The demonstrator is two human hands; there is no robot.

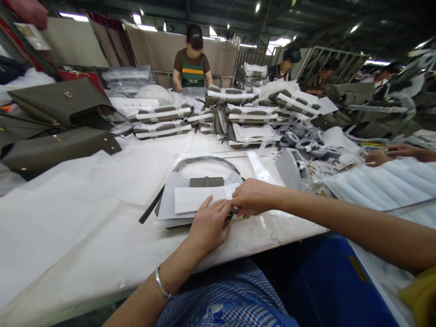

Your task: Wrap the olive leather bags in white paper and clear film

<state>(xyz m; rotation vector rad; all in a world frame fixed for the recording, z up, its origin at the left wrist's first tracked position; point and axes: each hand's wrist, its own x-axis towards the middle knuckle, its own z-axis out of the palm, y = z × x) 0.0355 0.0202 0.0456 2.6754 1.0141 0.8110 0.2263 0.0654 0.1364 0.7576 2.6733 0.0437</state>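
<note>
From where I stand, the olive bag (206,182) lies on the pale worktop (136,259) right before the seated person, a dark strap (204,159) arching behind it and a white padding strip (194,200) across its top. The left hand (211,225) rests open, fingers spread at the strip's lower right. Touching it, the right hand (252,197) has its fingers bunched at the bag's right edge; I can't tell what they pinch. Beyond, padded bags (252,114) sit stacked near gray rolls (308,143).

Bright lights (257,7) dot a dark ceiling (316,18); beige panels (146,47) and a metal frame (340,52) stand beyond a white table (61,227).
</note>
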